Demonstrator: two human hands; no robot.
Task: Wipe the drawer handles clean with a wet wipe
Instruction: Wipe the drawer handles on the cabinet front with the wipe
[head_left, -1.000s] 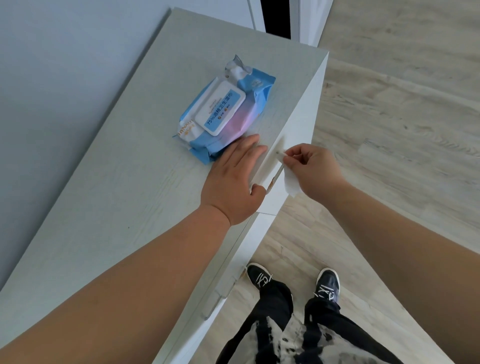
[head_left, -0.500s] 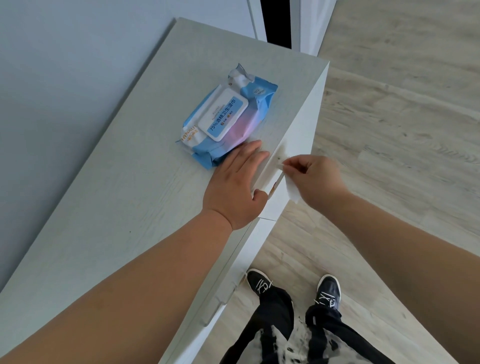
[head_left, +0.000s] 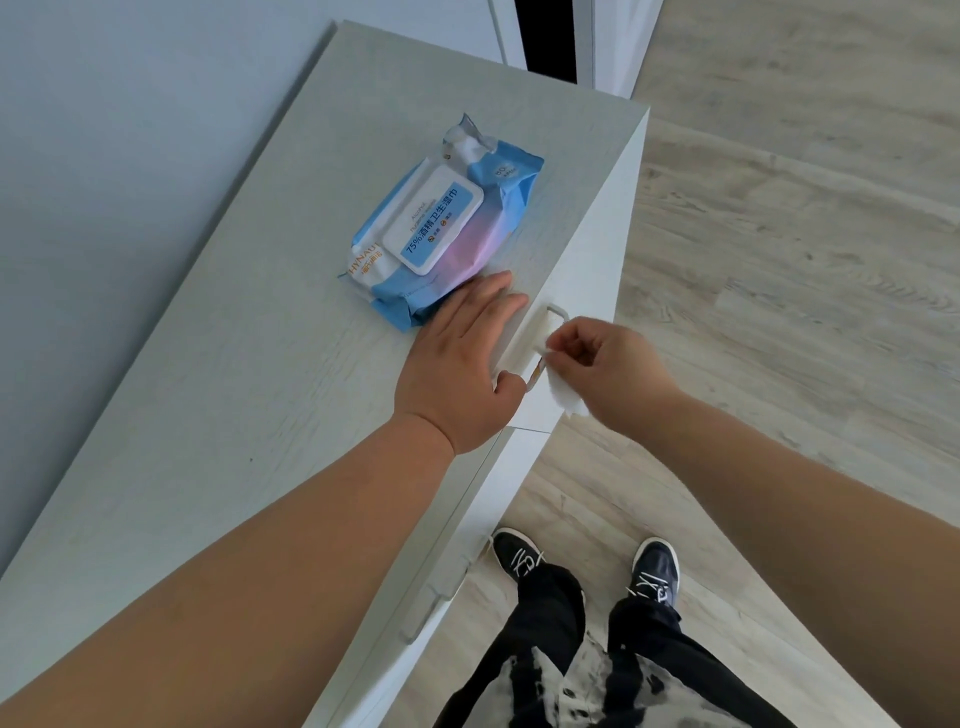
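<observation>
**Wipe on the handle**

The thin white wipe (head_left: 563, 396), soft and crumpled, is pinched by the right hand (head_left: 605, 366) against the looped handle (head_left: 551, 325) on the white drawer front. The left hand (head_left: 460, 374) lies flat, fingers straight, on the pale woodgrain counter (head_left: 249, 374), touching a glossy blue pack (head_left: 441, 228).

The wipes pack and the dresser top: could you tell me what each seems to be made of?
The wipes pack looks like soft glossy plastic film: it creases and shines, with a rigid plastic flip lid. The dresser top looks like matte pale wood-grain laminate or veneer, judging by its printed-looking grain; which one, I cannot tell.
</observation>
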